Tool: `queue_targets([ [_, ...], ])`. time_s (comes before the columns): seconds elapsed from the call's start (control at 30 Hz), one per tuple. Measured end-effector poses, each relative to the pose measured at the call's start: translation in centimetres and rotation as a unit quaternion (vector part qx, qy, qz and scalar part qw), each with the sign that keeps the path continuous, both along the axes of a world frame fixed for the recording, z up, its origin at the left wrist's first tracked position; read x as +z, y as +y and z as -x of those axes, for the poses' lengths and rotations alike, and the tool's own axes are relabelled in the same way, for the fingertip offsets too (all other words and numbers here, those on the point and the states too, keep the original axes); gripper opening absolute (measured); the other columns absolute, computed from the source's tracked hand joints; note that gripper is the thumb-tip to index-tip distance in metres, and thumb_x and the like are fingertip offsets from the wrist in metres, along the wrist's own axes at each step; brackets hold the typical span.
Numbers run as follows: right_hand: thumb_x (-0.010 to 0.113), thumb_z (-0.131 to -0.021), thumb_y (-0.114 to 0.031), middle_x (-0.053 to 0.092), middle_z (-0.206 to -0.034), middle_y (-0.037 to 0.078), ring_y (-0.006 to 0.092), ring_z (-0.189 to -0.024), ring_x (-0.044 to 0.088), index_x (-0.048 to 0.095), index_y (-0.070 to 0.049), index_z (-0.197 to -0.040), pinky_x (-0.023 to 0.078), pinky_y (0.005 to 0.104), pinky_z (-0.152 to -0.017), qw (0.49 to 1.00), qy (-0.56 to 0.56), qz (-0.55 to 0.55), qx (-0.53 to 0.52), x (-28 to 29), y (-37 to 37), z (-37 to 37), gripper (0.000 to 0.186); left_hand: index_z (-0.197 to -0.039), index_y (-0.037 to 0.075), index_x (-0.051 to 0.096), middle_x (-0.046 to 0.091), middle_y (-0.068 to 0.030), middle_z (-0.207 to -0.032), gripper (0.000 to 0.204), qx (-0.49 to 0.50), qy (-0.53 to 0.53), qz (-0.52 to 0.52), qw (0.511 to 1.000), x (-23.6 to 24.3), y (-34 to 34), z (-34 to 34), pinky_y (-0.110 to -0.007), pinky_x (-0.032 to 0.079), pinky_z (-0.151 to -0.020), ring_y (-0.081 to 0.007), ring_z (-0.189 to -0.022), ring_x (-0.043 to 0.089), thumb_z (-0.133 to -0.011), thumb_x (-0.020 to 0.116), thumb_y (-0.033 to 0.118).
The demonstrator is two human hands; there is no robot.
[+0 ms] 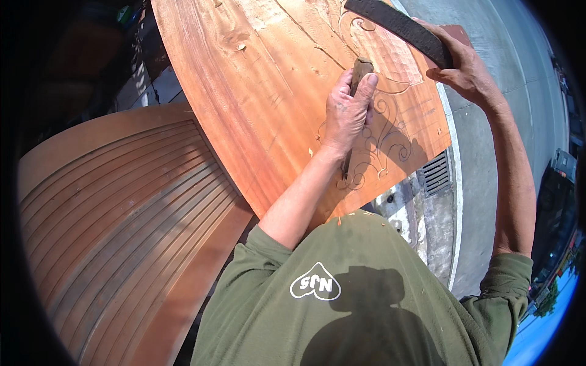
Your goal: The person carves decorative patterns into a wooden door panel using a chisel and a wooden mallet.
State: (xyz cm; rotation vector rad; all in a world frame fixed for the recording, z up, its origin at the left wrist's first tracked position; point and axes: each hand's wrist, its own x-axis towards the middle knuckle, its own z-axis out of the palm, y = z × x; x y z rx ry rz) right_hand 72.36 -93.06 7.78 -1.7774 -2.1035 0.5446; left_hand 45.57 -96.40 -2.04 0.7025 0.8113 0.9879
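Observation:
My left hand (348, 116) is wrapped round a carving chisel (362, 66), thumb along its upper end. The chisel stands over a reddish-brown wooden board (268, 122), its thin shank running down below my fist to a drawn scroll pattern (384, 146). Whether its edge touches the wood, I cannot tell. At the upper right, my right hand (465, 70) grips one end of a dark, slightly curved, flat-sided striking bar (397, 25). This bar is raised apart from the chisel. A paler, gouged patch (387, 52) of the board lies beneath it.
A slatted wooden panel (134, 213) rests to the left, close by the board's edge. Small wood chips (241, 46) lie on the board. On the right are grey pavement (482, 165), a drain grate (436, 174) and a dark vehicle (552, 207).

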Motion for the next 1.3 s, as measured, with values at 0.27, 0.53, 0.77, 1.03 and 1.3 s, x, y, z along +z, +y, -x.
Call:
queue_targets([
  [0.27,0.082,-0.073,0.004,0.066,-0.151,0.001,0.0290,-0.141,0.059,0.054,-0.035,-0.159,0.042,0.0488,-0.129,0.974,-0.105,0.198,0.025,1.5,0.4,6.1,0.098,-0.113,0.011,0.062,0.058,0.0041,-0.073,0.036,0.013,-0.007,-0.014,1.000,-1.2,-0.1,1.3,-0.020,0.040,-0.044,-0.0038,-0.050,0.051,-0.105,0.072,0.045],
  [0.53,0.085,-0.079,-0.015,0.075,-0.122,0.014,0.0278,-0.108,0.072,0.051,-0.028,-0.160,0.061,0.0469,-0.102,0.997,0.019,0.008,-0.075,1.3,1.3,6.1,0.088,-0.113,0.011,0.062,0.058,0.0036,-0.074,0.036,0.035,-0.019,-0.021,0.999,-0.1,-0.5,1.5,-0.020,0.039,-0.044,-0.0035,-0.050,0.050,-0.106,0.072,0.044],
  [0.77,0.086,-0.082,-0.014,0.078,-0.115,0.009,0.0245,-0.088,0.079,0.055,-0.032,-0.157,0.069,0.0375,-0.085,0.999,0.019,0.026,-0.023,2.7,3.3,5.3,0.084,-0.117,0.010,0.063,0.058,0.0038,-0.074,0.035,0.088,-0.022,-0.013,0.996,-0.2,-1.3,2.2,-0.020,0.038,-0.045,-0.0037,-0.051,0.049,-0.106,0.071,0.042],
  [1.03,0.086,-0.069,0.004,0.075,-0.127,0.004,0.0297,-0.113,0.073,0.050,-0.045,-0.158,0.063,0.0437,-0.105,0.980,-0.117,0.042,0.156,2.9,1.1,9.7,0.107,-0.120,0.009,0.061,0.056,0.0033,-0.074,0.037,0.152,-0.010,-0.034,0.988,0.4,-2.7,3.8,-0.020,0.039,-0.046,-0.0045,-0.051,0.049,-0.107,0.070,0.042],
  [1.3,0.088,-0.081,-0.008,0.075,-0.117,0.011,0.0248,-0.102,0.075,0.058,-0.021,-0.152,0.063,0.0408,-0.086,0.997,0.002,0.014,0.075,4.1,2.1,13.5,0.078,-0.128,0.009,0.059,0.057,0.0011,-0.077,0.041,0.194,-0.029,-0.049,0.979,0.0,-3.5,4.7,-0.020,0.041,-0.046,-0.0062,-0.052,0.051,-0.108,0.069,0.043],
])
